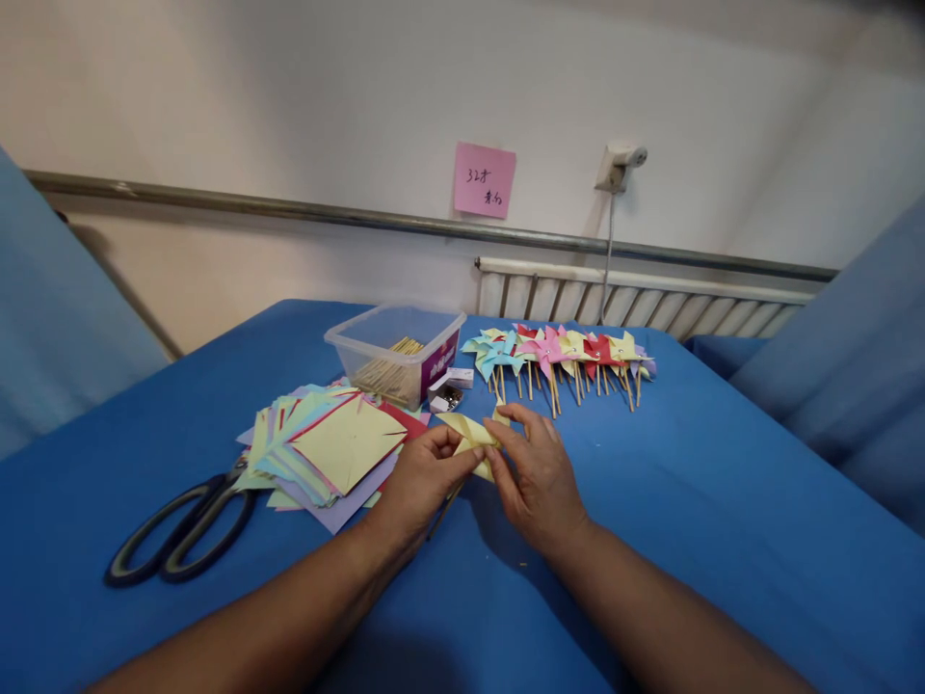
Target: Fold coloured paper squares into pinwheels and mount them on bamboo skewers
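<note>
Yellow pinwheel (468,431); between both hands (426,472) (539,472)

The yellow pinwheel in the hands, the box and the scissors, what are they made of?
Pinwheel: matte paper, judging by its thin, crisp folds; the stick below it, tan and dull, may be wood or bamboo.
Box: likely smooth plastic, since it's see-through.
Scissors: smooth, dark handles, perhaps plastic or rubber; the blades are too hidden to judge.

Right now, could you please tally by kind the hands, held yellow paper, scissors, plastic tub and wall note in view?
Left hand and right hand: 2
Held yellow paper: 1
Pair of scissors: 1
Plastic tub: 1
Wall note: 1
Total: 6
</note>
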The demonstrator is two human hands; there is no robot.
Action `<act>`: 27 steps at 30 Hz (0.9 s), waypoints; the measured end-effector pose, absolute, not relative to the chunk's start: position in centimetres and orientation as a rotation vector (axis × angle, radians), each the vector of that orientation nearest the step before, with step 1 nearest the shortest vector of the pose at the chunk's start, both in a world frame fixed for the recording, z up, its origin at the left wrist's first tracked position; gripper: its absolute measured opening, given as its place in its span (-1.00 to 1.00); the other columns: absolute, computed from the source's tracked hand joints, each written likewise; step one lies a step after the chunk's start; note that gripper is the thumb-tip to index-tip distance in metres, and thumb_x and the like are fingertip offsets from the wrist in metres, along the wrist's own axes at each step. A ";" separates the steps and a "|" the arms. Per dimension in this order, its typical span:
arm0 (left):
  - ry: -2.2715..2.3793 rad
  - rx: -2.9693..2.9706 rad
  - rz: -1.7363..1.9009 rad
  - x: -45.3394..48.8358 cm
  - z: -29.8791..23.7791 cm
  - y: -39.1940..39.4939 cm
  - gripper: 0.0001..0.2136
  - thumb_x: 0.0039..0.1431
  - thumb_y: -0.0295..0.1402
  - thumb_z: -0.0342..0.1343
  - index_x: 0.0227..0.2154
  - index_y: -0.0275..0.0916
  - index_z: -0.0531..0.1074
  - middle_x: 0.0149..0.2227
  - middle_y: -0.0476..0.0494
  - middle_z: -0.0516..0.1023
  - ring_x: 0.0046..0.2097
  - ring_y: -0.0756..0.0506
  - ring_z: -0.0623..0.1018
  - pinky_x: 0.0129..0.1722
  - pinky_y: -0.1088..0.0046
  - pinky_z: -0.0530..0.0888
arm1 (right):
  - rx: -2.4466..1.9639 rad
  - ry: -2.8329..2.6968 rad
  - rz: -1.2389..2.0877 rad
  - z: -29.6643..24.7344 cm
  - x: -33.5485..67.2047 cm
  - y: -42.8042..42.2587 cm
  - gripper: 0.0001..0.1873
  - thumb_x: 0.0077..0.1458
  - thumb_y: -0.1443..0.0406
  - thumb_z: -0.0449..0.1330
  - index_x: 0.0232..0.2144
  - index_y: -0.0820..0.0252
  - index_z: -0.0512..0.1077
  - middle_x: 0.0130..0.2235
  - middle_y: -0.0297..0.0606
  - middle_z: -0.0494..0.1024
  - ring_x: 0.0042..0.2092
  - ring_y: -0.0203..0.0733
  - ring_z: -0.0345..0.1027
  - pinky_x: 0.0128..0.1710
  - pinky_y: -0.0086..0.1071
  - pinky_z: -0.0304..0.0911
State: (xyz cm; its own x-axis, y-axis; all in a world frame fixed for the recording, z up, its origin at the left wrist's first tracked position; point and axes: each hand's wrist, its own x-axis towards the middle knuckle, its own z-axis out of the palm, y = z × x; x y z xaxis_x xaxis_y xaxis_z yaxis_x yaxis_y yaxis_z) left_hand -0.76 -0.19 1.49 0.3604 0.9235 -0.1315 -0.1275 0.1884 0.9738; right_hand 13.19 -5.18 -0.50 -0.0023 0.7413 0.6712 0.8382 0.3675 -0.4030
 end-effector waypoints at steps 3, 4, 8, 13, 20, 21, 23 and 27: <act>0.932 1.128 0.901 -0.9 1.4 -0.2 -0.73 -0.23 -0.32 0.35 -0.54 -0.27 0.35 -0.60 0.06 0.44 -0.54 0.05 0.39 -0.52 0.55 0.29 | -1.401 -1.782 -0.114 -0.5 13.2 -5.2 -0.65 0.18 0.35 0.05 0.02 0.14 0.34 0.07 -0.07 0.34 0.07 -0.01 0.23 -0.01 -0.04 0.21; 0.939 1.125 0.896 -0.9 1.4 -0.2 -0.73 -0.23 -0.32 0.35 -0.52 -0.27 0.36 -0.59 0.06 0.45 -0.54 0.04 0.40 -0.52 0.55 0.29 | -1.400 -1.787 -0.097 -0.5 13.2 -5.2 -0.65 0.18 0.35 0.05 0.02 0.13 0.34 0.07 -0.08 0.34 0.07 -0.01 0.23 0.00 -0.04 0.21; 0.933 1.092 0.873 -0.9 1.0 0.0 -0.72 -0.23 -0.33 0.36 -0.47 -0.29 0.39 -0.52 0.00 0.51 -0.47 -0.01 0.47 -0.45 0.51 0.35 | -1.340 -1.703 0.015 -0.7 13.1 -5.1 -0.65 0.16 0.34 0.07 0.01 0.07 0.35 0.09 -0.11 0.31 0.08 -0.03 0.22 0.03 -0.05 0.19; 0.923 0.995 0.884 -1.1 1.0 0.1 -0.74 -0.18 -0.31 0.34 -0.46 -0.30 0.39 -0.47 -0.09 0.55 -0.44 -0.04 0.51 -0.39 0.46 0.38 | -1.276 -1.185 0.494 -1.8 12.7 -4.5 -0.55 0.08 0.21 0.18 0.02 0.15 0.27 -0.01 -0.10 0.39 -0.12 -0.13 0.36 -0.16 -0.21 0.31; 0.926 1.042 0.842 -1.2 1.1 0.0 -0.77 -0.14 -0.33 0.32 -0.46 -0.30 0.40 -0.51 -0.04 0.52 -0.49 0.01 0.46 -0.45 0.50 0.34 | -1.008 -0.832 1.202 -1.8 12.1 -4.0 -0.67 -0.13 0.14 0.36 -0.40 0.26 0.44 -0.43 -0.31 0.53 -0.40 -0.30 0.36 -0.33 -0.39 0.24; 0.924 1.060 0.832 -1.2 1.0 0.0 -0.77 -0.14 -0.33 0.32 -0.46 -0.30 0.40 -0.50 -0.04 0.52 -0.48 0.01 0.46 -0.45 0.50 0.34 | -0.974 -0.795 1.241 -1.7 12.0 -4.0 -0.66 -0.17 0.16 0.38 -0.39 0.27 0.45 -0.41 -0.29 0.56 -0.40 -0.30 0.37 -0.31 -0.38 0.25; 0.921 1.087 0.818 -1.2 0.7 0.0 -0.77 -0.14 -0.32 0.31 -0.44 -0.31 0.41 -0.49 -0.06 0.53 -0.47 -0.01 0.48 -0.44 0.49 0.35 | -0.936 -0.723 1.266 -1.4 12.0 -4.0 -0.65 -0.23 0.20 0.42 -0.37 0.27 0.48 -0.37 -0.27 0.59 -0.37 -0.29 0.41 -0.26 -0.37 0.26; 0.915 1.111 0.785 -1.3 0.5 0.2 -0.77 -0.11 -0.30 0.28 -0.44 -0.32 0.41 -0.47 -0.11 0.55 -0.46 -0.05 0.51 -0.43 0.45 0.37 | -0.941 -0.675 1.270 -1.4 12.2 -3.9 -0.66 -0.26 0.24 0.43 -0.37 0.26 0.51 -0.36 -0.27 0.61 -0.38 -0.28 0.43 -0.26 -0.36 0.28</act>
State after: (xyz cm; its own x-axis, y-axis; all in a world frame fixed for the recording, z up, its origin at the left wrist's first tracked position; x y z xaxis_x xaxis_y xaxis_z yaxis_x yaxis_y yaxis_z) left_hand -1.27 0.20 0.46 0.4222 0.8818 -0.2100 -0.0735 0.2642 0.9617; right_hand 12.22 -3.92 -1.39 0.1969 0.9775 -0.0756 -0.4844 0.0300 -0.8743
